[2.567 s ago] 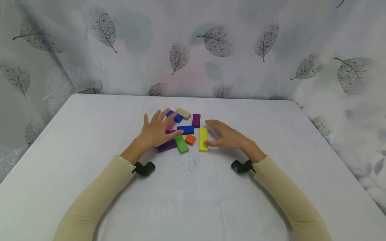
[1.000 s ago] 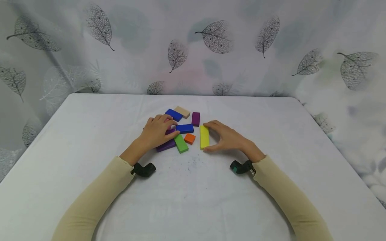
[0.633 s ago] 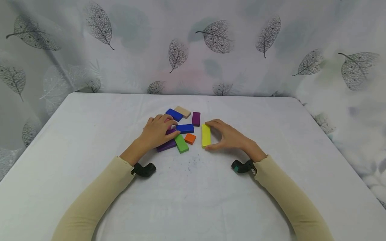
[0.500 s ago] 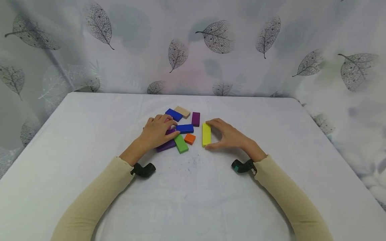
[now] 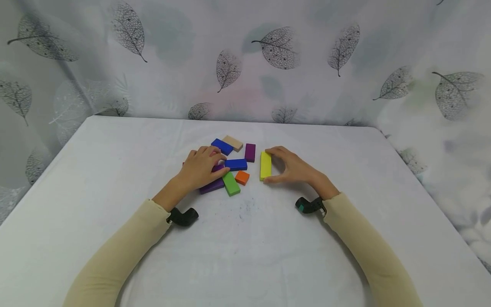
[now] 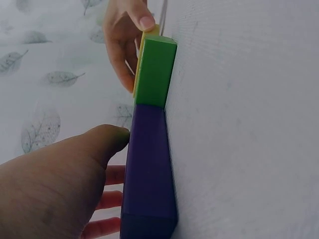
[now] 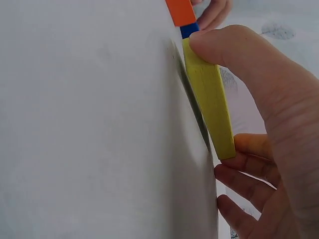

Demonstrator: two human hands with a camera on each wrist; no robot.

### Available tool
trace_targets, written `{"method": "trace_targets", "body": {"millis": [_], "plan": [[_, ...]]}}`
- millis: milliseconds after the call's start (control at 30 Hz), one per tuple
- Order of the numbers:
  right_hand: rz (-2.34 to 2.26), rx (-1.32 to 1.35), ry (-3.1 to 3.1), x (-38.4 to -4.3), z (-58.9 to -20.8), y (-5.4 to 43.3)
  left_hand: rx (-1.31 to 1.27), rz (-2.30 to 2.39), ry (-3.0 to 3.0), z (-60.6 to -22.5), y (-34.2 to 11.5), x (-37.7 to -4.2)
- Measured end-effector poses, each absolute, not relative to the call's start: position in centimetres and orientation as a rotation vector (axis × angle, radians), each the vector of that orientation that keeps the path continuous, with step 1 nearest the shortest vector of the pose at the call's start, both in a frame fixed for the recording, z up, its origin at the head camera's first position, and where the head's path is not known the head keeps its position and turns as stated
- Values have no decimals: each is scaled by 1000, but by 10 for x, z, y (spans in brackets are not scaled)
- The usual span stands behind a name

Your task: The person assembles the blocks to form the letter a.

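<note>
The yellow block [image 5: 265, 165] looks like smooth wood, the table cover [image 5: 238, 256] matt cloth.

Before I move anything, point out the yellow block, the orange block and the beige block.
Yellow block [image 5: 265, 165]: head view, middle of its top face.
Orange block [image 5: 242, 177]: head view, middle of its top face.
Beige block [image 5: 233, 142]: head view, middle of its top face.

Yellow block [image 5: 265, 165]: elongated, rectangular; pinched end to end by the right hand [image 5: 294, 169], long axis pointed away from the person. Dark purple block [image 5: 212, 186]: laid obliquely on the bench [image 5: 245, 260], partly covered by the left hand [image 5: 196, 170].
</note>
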State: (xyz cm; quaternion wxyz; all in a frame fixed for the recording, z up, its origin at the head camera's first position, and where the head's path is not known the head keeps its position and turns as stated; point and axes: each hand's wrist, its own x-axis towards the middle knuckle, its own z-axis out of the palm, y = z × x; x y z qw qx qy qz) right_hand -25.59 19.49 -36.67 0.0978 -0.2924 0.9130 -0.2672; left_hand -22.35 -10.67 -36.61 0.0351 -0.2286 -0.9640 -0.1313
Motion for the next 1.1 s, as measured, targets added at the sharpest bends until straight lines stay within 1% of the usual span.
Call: {"method": "trace_targets", "body": {"millis": [1100], "plan": [[-850,-817,2667,-279,-372,208,-704,-384,-2956,-365,-108,-221]]}}
